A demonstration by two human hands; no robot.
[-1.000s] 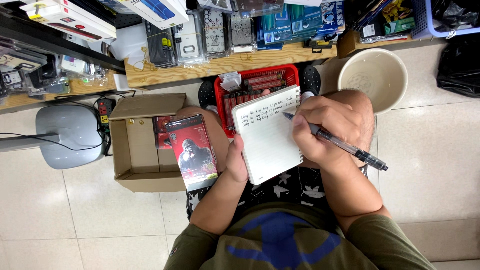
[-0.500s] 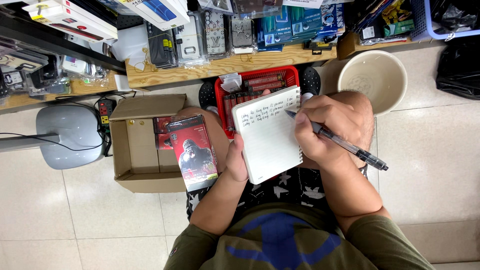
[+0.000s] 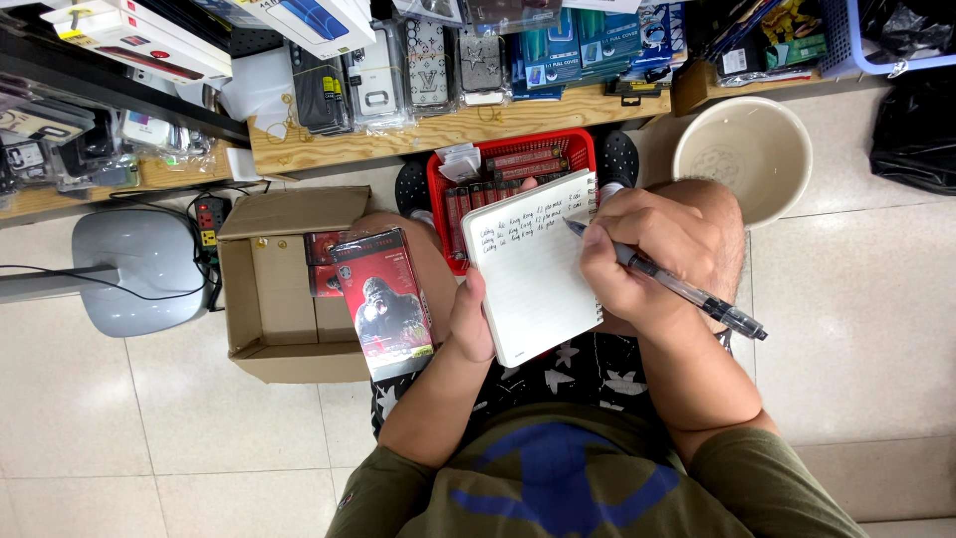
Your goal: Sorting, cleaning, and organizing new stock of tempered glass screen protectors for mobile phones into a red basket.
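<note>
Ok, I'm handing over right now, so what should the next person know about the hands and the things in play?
Left hand: holds the notepad up by its lower left edge, thumb on the page.
Right hand: grips the pen, tip at the third written line.
Nearby: a red packet rests on the left knee, over the open cardboard box; a red basket of similar packets sits behind the notepad.
Done: three lines written at the top of the page.
Left: the rest of the page is blank.

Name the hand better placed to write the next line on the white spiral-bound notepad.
The right hand: it grips the clear-barrelled black pen with its tip on the white spiral-bound notepad. The left hand only props the pad from below.
</note>
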